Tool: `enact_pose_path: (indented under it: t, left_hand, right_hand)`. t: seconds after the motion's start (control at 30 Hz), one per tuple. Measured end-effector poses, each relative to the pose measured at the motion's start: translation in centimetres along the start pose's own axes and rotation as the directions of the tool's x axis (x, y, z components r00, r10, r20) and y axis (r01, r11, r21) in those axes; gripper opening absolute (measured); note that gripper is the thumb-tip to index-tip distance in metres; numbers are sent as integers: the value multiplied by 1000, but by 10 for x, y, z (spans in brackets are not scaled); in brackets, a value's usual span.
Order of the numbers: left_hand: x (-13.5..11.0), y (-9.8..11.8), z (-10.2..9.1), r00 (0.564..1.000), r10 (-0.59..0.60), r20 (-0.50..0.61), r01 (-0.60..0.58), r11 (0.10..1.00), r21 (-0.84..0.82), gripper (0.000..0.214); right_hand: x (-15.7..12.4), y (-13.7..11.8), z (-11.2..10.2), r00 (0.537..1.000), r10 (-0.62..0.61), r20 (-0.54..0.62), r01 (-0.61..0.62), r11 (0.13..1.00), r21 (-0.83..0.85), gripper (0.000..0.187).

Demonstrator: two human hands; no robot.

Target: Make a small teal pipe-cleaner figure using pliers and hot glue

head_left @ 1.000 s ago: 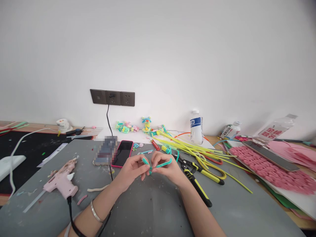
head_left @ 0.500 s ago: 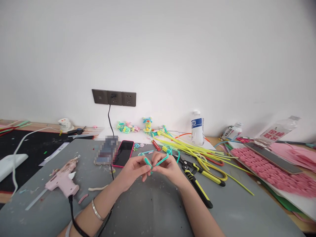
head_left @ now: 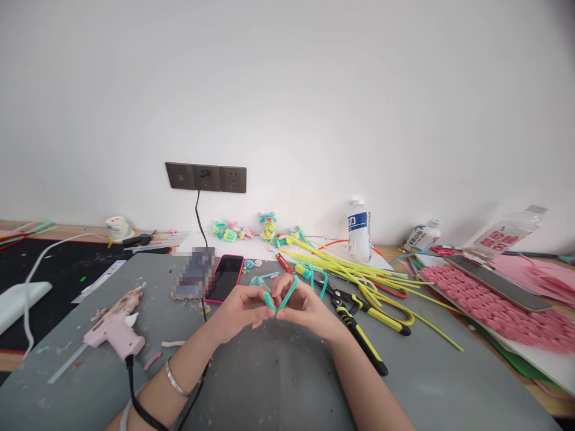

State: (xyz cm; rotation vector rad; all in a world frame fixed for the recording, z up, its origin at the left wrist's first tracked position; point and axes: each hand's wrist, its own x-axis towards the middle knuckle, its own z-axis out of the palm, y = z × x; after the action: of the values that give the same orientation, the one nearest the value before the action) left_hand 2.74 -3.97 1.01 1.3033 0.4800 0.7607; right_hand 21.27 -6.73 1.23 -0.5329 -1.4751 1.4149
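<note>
A teal pipe cleaner [head_left: 288,294], bent into a V, is pinched between my two hands above the grey mat. Its short left arm lies in the thumb and fingers of my left hand [head_left: 246,310]. My right hand [head_left: 302,305] is closed on the longer right arm near the bend. Just beyond my right hand lies a yellow and teal pipe cleaner piece [head_left: 304,272] with teal loops. Black and yellow pliers [head_left: 359,335] rest to the right of it. My fingers partly hide the bend.
A pink glue gun [head_left: 114,332] with a black cord lies at left. Two phones, one a pink-edged phone [head_left: 227,278], lie beyond my left hand. Yellow pipe cleaners [head_left: 345,263] spread at right, near a white bottle [head_left: 359,233]. Small pipe cleaner figures [head_left: 268,226] stand by the wall.
The teal pipe cleaner now shows a sharper V, its right arm standing steeper. Both hands remain together in nearly the same place.
</note>
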Motion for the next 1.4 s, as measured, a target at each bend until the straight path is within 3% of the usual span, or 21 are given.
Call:
enact_pose_path:
  t: [0.1,0.23,0.43,0.67,0.87,1.07,1.3,1.4]
  left_hand:
    - [-1,2,-2,991,-72,113,65,996,65,34]
    - [-3,3,-4,963,-153,224,135,986,93,34]
    - [-3,3,-3,932,-268,246,274,962,10,38]
    - [-3,5,-4,898,-337,284,345,938,22,37]
    - [-3,4,-4,907,-352,230,363,932,-7,37]
    - [-3,3,-2,916,-353,191,371,926,-66,38]
    - [2,0,-2,967,-252,-36,250,966,-60,37]
    - [2,-2,-2,969,-245,-35,243,968,-62,36]
  right_hand:
    - [-3,-2,-4,996,48,69,-45,998,-33,37]
    - [-3,0,-6,984,117,137,-105,990,-97,33]
    - [-3,2,-2,988,96,124,-86,992,-88,29]
    - [-5,4,-2,977,141,162,-134,990,-51,24]
    - [-4,3,-1,981,146,129,-152,988,38,24]
    - [-4,2,-4,990,130,60,-130,992,0,23]
    - [0,2,-6,988,146,-53,-147,989,-4,20]
    - [2,3,-7,981,188,-48,-187,982,21,24]
